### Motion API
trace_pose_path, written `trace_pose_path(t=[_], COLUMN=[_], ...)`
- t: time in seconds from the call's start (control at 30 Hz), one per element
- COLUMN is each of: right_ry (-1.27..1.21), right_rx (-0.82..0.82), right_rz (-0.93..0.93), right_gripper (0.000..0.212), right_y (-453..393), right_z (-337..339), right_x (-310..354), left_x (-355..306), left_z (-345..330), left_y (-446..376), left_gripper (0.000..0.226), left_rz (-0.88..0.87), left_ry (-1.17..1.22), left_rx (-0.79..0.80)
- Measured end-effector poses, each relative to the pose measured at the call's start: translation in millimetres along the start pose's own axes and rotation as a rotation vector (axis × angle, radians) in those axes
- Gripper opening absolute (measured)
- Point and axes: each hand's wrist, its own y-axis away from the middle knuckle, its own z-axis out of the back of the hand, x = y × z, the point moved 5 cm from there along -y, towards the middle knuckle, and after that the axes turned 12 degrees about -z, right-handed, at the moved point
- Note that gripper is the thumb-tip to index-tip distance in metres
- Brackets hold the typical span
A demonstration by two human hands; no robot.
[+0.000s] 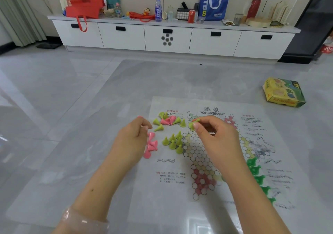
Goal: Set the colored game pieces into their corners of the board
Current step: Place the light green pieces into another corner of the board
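Note:
A paper star-shaped game board [207,161] lies on the floor before me. My right hand [216,136] pinches a yellow-green cone piece [193,124] above the board's upper left part. My left hand [134,138] hovers left of the sheet with curled fingers, and a pink piece tip [139,116] shows at its fingertips. Several pink pieces [151,146] lie beside that hand. Yellow-green pieces [173,142] stand grouped in the left corner. A loose mix of yellow-green and pink pieces [168,121] lies above them. Dark green pieces [257,176] fill the right corner, partly hidden by my right forearm.
The yellow-green game box [283,92] lies on the floor at the far right. A long white cabinet [167,37] with bags, bottles and cans on top runs along the back wall. Glossy grey floor tiles surround the sheet.

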Motion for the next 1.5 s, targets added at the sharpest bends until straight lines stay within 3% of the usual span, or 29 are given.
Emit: trace_pose_path(t=[0.1,0.23,0.37,0.8,0.9,1.1,1.27,1.5], right_ry=[0.038,0.077,0.097,0.152,0.147,0.144,0.248,0.387], right_rx=[-0.01,-0.012,-0.03,-0.021,-0.03,-0.058,-0.042,-0.094], right_rz=[0.005,-0.001,-0.003,-0.01,-0.027,-0.084,-0.078,-0.028], right_gripper=[0.01,0.008,0.007,0.007,0.008,0.007,0.009,0.009], right_y=[-2,-3,-5,-6,-7,-13,-19,-23], right_z=[0,4,9,9,8,4,-6,-21], right_x=[-2,-3,-5,-7,-9,-16,-22,-28], left_x=[-9,-7,2,3,-9,-25,-17,2], left_z=[3,-19,-33,-53,-42,4,4,4], left_y=[-16,-39,-54,-61,-56,-19,10,7], left_gripper=[0.014,0.043,0.049,0.037,0.036,0.036,0.029,0.026], left_rz=[-0.09,-0.163,-0.18,-0.304,-0.307,-0.197,-0.047,0.065], left_ry=[-0.471,-0.793,-0.946,-1.208,-1.085,-0.37,-0.02,0.182], left_rx=[0.028,0.266,0.367,0.451,0.349,-0.057,-0.032,-0.038])
